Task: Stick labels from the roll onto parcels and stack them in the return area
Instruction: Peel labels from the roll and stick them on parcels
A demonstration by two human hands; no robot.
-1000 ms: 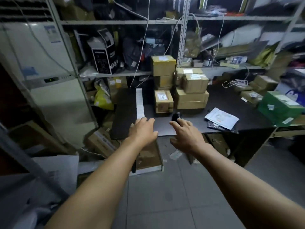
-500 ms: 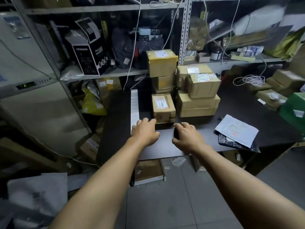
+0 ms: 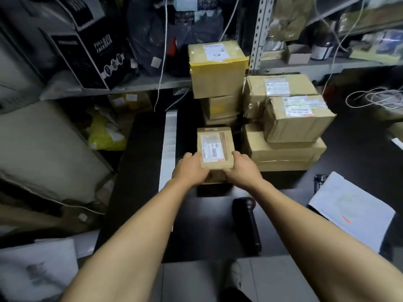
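Observation:
A small cardboard parcel (image 3: 214, 140) with a white shipping label on top stands on the black table (image 3: 294, 188). My left hand (image 3: 189, 171) grips its near left corner and my right hand (image 3: 242, 168) grips its near right corner. A long white strip of labels (image 3: 169, 147) lies flat on the table just left of the parcel. Behind and to the right stand stacked parcels: a tall yellow-taped stack (image 3: 218, 70) and a wider stack of brown boxes (image 3: 287, 118).
A black handheld device (image 3: 247, 223) lies on the table near its front edge, between my forearms. White papers (image 3: 351, 210) lie at the right. Metal shelving (image 3: 261, 31) full of boxes and cables rises behind. A coil of white cable (image 3: 375, 98) sits at the far right.
I have stepped closer to the table. Both hands moved forward from the table's front edge and took hold of the small parcel.

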